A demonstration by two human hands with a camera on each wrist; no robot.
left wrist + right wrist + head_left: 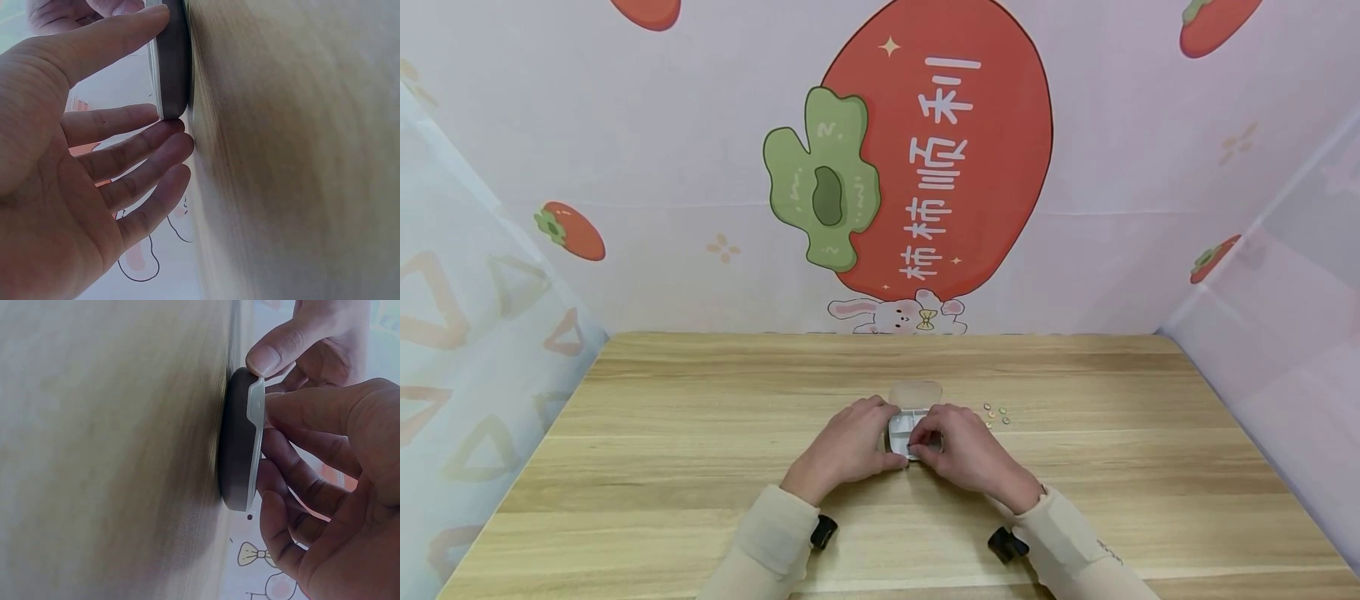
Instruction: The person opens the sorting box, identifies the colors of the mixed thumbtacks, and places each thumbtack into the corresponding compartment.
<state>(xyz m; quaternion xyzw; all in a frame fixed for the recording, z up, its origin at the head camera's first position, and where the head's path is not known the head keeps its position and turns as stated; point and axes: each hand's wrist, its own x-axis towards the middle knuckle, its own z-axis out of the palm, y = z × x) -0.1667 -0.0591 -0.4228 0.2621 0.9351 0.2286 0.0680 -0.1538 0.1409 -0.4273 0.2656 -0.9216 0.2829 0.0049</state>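
Observation:
A small compartment box [901,442] with a white inside, a dark outer shell and a raised lid [916,392] stands on the table. My left hand [852,442] grips it from the left, thumb on the front edge and index finger at the back edge. In the left wrist view the other fingers [156,181] reach past the dark shell [173,62]. My right hand [966,446] bends over the box, thumb and index fingertips together in the front compartment. A small dark spot shows at these fingertips; I cannot tell whether they pinch something.
Several tiny round coloured pieces [1003,411] lie on the wooden table [700,433] just right of my right hand. A printed cloth wall [670,167] rises behind the table's back edge, with side walls left and right. Both wrists carry black mounts.

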